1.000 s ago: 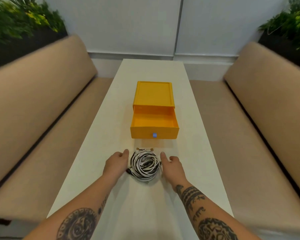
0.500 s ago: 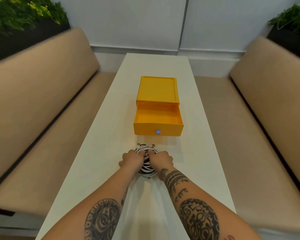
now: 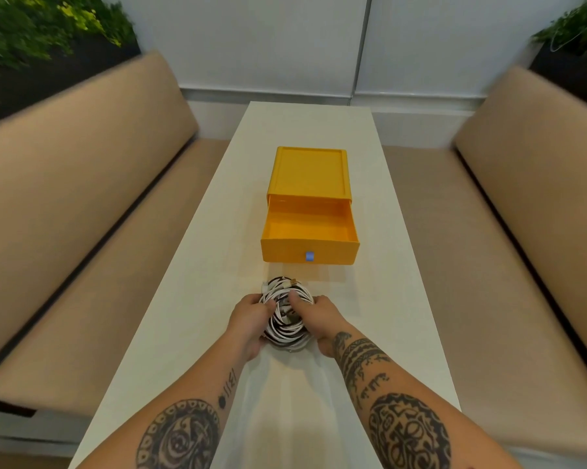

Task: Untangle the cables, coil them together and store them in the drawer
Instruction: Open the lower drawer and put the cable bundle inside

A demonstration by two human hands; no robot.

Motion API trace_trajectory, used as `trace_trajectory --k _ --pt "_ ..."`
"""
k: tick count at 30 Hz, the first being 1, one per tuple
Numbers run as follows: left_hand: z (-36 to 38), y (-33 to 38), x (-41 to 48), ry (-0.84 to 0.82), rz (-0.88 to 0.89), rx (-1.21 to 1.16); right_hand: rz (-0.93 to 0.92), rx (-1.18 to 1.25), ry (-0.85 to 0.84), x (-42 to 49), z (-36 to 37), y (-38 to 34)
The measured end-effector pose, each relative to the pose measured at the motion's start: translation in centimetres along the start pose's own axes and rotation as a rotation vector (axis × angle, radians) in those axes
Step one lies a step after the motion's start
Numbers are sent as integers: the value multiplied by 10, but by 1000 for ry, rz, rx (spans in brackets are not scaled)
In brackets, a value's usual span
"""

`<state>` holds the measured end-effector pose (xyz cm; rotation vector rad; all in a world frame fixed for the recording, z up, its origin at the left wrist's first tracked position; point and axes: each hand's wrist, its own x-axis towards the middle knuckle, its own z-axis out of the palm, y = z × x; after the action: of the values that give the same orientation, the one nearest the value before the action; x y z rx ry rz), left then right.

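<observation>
A coil of black and white cables (image 3: pixel 285 328) is held between both hands just over the white table (image 3: pixel 190 299), near its middle. My left hand (image 3: pixel 248 319) grips the coil's left side and my right hand (image 3: pixel 319 316) grips its right side, thumb across the top. Plug ends stick out at the coil's far edge. Beyond it stands a yellow drawer box (image 3: pixel 310 170) with its drawer (image 3: pixel 309 252) pulled open toward me; the drawer looks empty and has a small blue tab on its front.
Beige benches run along both sides of the table, the left bench (image 3: pixel 82 204) and the right bench (image 3: pixel 522 214). Green plants sit behind each backrest. A white wall closes the far end.
Both hands went from resting beside the coil to closing on it. The coil now sits gathered between them, squeezed narrower.
</observation>
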<state>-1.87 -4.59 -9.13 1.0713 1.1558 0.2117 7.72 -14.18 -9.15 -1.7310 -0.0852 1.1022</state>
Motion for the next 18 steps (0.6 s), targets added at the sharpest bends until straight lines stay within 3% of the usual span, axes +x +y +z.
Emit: trace_trajectory --k 8,18 --pt "-22 -9 -35 -15 50 -75 -55 164 -23 -30 8 7" --pt "-69 52 -66 -122 319 -195 -165 353 -151 -63 41 -52"
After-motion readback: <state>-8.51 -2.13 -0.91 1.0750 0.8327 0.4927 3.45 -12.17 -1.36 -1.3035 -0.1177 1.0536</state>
